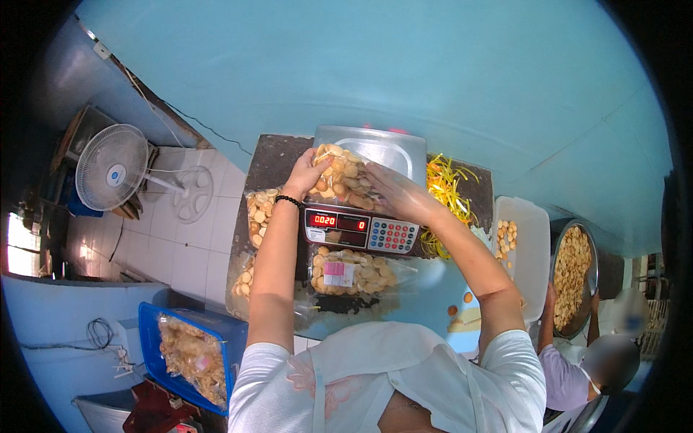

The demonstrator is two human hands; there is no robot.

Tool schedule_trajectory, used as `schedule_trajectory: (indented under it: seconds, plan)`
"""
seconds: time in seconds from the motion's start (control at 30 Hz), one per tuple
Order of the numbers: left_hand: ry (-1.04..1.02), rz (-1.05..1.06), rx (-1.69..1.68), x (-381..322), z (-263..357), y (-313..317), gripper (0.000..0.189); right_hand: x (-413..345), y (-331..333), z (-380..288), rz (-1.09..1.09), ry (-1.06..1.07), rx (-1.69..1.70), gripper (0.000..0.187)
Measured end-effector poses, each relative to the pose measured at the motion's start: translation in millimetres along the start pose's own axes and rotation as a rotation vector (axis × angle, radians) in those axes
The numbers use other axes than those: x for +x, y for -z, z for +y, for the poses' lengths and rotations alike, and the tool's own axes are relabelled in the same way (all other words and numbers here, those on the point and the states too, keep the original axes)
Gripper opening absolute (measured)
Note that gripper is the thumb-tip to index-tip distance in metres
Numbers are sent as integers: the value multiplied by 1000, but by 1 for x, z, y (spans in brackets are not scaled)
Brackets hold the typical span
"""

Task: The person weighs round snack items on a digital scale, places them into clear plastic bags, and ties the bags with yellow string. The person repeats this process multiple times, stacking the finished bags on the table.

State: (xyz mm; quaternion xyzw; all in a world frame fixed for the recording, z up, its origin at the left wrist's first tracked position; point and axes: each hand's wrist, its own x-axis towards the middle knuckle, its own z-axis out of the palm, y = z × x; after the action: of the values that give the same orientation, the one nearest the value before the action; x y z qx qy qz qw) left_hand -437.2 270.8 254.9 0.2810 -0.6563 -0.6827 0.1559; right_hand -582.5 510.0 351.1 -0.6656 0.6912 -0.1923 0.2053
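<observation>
My left hand point(309, 172) grips the left end of a clear plastic bag of round cookies point(342, 176). Flat against the bag's right side lies my right hand point(394, 190), its fingers extended; whether it grips the plastic is unclear. Both are over the front of the digital scale's steel platform point(379, 142). The scale's panel point(361, 231) has lit red digits and a keypad. Nearer me lies a filled, labelled cookie bag point(352, 273). More bagged cookies point(261, 214) rest beside my left forearm. Yellow ties point(452, 189) are heaped right of the scale.
A pale plastic tub point(533, 254) with cookies stands at right. Beyond it, a co-worker point(566, 373) holds a large metal basin of cookies point(574, 281). A blue crate point(187, 357) of bagged cookies is at lower left, a white fan point(112, 168) at far left. Loose cookies point(468, 297) lie near my right arm.
</observation>
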Motion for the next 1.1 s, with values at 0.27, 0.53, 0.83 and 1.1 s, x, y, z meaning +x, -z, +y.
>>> schedule_trajectory:
  seconds: [0.27,0.53,0.83,1.1]
  plan:
    - [-515,412,1025,-22,22,-40,51,-14,-39,46,254,110,-141,60]
    - [-403,138,1120,-33,13,-57,47,-39,-37,57,236,36,-130,58]
    - [-414,279,1028,-47,28,-47,55,-210,-58,47,408,-160,-131,50]
    - [-663,519,626,-187,61,18,53,-280,-113,27,364,-363,-74,37]
